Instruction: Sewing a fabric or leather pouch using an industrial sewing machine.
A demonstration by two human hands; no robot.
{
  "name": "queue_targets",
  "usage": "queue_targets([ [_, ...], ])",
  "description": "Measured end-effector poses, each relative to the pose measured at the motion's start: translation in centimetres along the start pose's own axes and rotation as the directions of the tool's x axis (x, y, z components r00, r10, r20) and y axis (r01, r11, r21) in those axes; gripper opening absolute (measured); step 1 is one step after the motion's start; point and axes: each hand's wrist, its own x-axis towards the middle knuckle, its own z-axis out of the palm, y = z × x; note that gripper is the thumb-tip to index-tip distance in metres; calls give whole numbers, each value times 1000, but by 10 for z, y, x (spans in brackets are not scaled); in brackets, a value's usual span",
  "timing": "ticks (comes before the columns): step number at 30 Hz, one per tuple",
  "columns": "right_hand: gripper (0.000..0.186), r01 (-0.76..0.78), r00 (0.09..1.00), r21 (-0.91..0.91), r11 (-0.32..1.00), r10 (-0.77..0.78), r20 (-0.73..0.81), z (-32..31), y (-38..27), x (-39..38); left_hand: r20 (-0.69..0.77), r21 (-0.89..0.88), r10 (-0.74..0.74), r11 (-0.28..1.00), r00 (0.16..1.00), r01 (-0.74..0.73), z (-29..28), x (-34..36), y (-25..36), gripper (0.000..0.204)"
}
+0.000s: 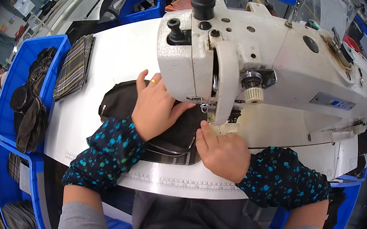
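A dark brown fabric piece (122,98) with a metal zipper (166,150) along its near side lies on the white table, partly beneath the sewing machine's presser foot (210,116). My left hand (155,106) rests on the piece with fingers apart, thumb reaching toward the foot; a ring is on one finger. Close to the needle area, my right hand (221,151) has its fingers bent together at the right edge of the piece, gripping it there. The machine head hides part of the fabric and the left fingertips.
The white sewing machine (292,55) spans the table's right half. Folded plaid cloth (74,67) lies at the left, beside a blue bin (55,71) of dark pieces. Another blue bin (42,188) stands nearer me. A printed ruler (173,181) runs along the table's front edge.
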Motion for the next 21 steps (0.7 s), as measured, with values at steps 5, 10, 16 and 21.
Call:
queue_targets([
  [5,13,-77,997,65,995,77,2,-1,2,1,251,-167,193,974,948,-154,-40,-44,38,57],
  [10,15,-122,992,131,984,115,58,-3,1,-4,209,-212,214,963,954,-169,-20,-49,35,41],
  [16,14,39,999,24,999,-39,-8,-29,-22,-10,225,-135,305,950,925,-281,-24,-51,33,44],
  [21,22,38,995,87,995,-46,87,-24,-26,-16,209,-65,314,949,926,-307,-26,-49,46,43],
])
